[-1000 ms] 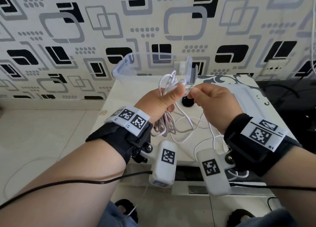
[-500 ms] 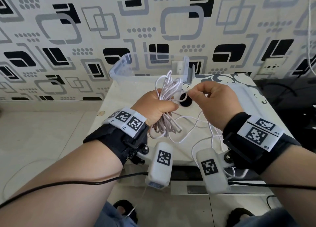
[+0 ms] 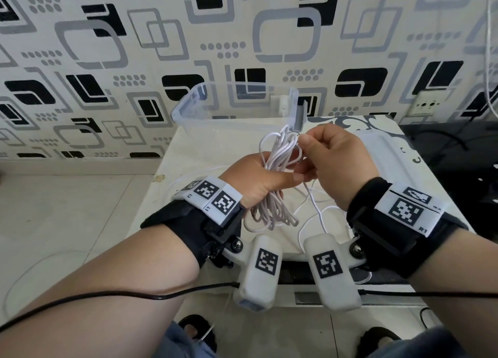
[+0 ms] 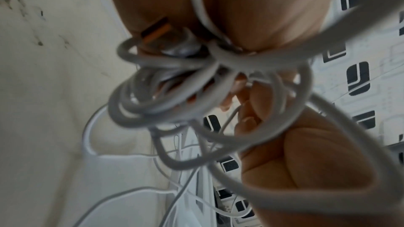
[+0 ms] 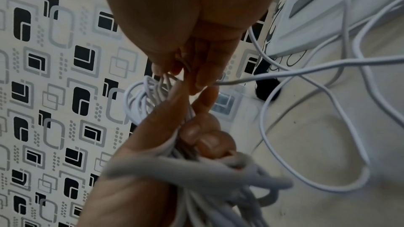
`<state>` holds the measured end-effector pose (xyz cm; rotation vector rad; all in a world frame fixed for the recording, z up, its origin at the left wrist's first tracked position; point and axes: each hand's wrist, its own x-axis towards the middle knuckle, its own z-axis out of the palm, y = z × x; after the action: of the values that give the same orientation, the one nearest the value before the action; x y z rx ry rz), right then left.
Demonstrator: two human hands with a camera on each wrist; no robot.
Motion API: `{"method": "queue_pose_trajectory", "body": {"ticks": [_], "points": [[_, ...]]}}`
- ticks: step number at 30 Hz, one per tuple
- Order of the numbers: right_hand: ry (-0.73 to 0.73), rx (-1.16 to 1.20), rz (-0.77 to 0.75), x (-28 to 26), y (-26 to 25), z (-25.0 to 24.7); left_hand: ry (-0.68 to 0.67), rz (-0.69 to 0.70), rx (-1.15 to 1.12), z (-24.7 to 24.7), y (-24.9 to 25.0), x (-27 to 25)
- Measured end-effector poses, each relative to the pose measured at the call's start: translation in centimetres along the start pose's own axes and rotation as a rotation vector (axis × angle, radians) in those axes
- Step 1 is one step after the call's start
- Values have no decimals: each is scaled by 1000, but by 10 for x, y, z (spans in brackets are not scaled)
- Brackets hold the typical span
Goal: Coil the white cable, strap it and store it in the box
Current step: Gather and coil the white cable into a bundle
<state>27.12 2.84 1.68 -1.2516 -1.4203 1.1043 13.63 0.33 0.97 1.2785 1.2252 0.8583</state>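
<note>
a: what's biggest in the frame?

b: the pale table (image 3: 188,152) filling the middle of the head view, and at its far edge, upper centre, the clear plastic box (image 3: 188,107) with its mouth open — i'd guess parked there so the bundle can drop straight in.

a: and the thin white cable (image 3: 280,155)?

b: most of it is gathered into long loops held upright mid-frame, above the table and just in front of the box. a loose tail trails down onto the table at lower centre, so the coiling looks unfinished.

a: who holds what?

b: the left hand (image 3: 256,179) has its fingers wrapped round the waist of the loops, thumb pressed across them — an anchor, so the turns don't spring apart. the right hand (image 3: 334,158) has thumb and fingertips pinched on a strand at the top of the bundle, probably laying another turn.

a: any strap?

b: none that i can make out. the left wrist view shows a metal plug (image 4: 157,32) tucked against the palm.
</note>
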Motion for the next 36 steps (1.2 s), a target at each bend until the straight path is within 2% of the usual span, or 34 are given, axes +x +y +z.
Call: {"method": "queue_pose_trajectory", "body": {"ticks": [8, 12, 16, 19, 21, 25, 30, 36], "points": [[50, -78, 25, 0, 6, 4, 128, -46, 41, 5, -11, 5], [23, -58, 31, -2, 4, 6, 182, -52, 70, 8, -13, 7], [-19, -82, -14, -2, 4, 7, 238, 8, 84, 7, -5, 7], [-103, -122, -1, -3, 8, 7, 320, 48, -17, -1, 2, 9], [-161, -139, 31, -5, 11, 6, 383, 46, -176, -10, 2, 11], [-240, -187, 77, -5, 15, 7, 423, 90, -381, -23, 2, 13], [-317, -229, 144, -5, 18, 5, 480, 127, -430, -31, 4, 13], [-400, -524, 59, -9, 22, 0, 565, 153, -455, -48, 6, 16]]}}
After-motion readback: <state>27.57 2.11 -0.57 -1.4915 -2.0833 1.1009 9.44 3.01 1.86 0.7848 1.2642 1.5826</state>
